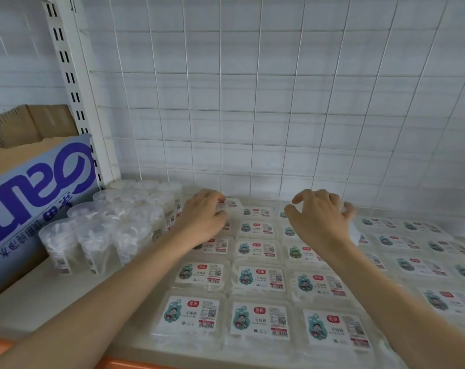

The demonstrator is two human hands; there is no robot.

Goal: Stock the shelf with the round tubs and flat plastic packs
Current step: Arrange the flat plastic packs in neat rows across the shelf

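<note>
Flat clear plastic packs [258, 280] with white labels lie in rows across the pale shelf [66, 302]. Several round clear tubs [100, 235] stand clustered at the left. My left hand [202, 219] reaches to the back row, its fingers and thumb curled round a flat pack [230, 205] near the wire grid. My right hand [319, 219] hovers over the back packs with fingers spread and bent; whether it holds a pack under the palm is hidden.
A white wire grid [252, 115] backs the shelf, with a slotted upright post [74, 97] at the left. A blue-printed cardboard box [36, 198] stands left of the tubs. More flat packs [417, 265] fill the shelf's right side. An orange edge [124, 364] runs along the front.
</note>
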